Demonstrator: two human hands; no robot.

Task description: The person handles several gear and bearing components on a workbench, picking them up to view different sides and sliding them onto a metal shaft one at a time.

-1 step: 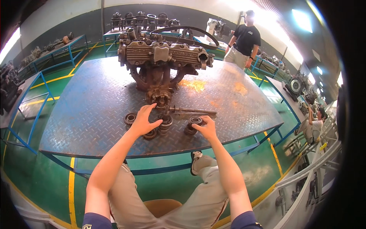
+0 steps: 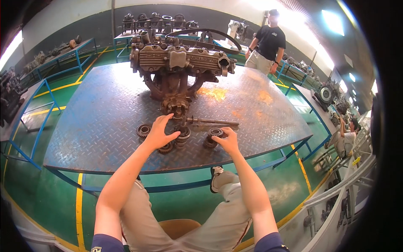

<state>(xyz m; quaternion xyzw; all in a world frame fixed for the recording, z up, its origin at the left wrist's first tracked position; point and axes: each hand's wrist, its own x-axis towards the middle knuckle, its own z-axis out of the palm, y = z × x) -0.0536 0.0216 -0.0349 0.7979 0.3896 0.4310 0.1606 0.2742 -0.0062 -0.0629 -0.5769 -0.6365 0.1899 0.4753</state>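
Observation:
My left hand (image 2: 158, 133) is open over the table, thumb and fingers spread. Its thumb tip is at the edge of a short stack of gears (image 2: 182, 137); whether it touches is unclear. One loose gear (image 2: 143, 130) lies left of that hand, and another gear (image 2: 166, 148) is partly hidden beneath it. My right hand (image 2: 229, 141) grips a toothed gear (image 2: 215, 132) between thumb and fingers. This gear sits on top of a lower gear (image 2: 209, 143). Between and beyond my hands, a metal shaft (image 2: 214, 122) lies pointing right.
A large engine block (image 2: 180, 63) stands at the far side of the metal tread-plate table (image 2: 105, 109), with a rusty assembly (image 2: 175, 106) in front of it. A person (image 2: 268, 44) in a black shirt stands beyond the right far corner. Benches with machine parts line both sides.
My hands and the gears have not visibly moved. The person beyond the table has shifted slightly to the left.

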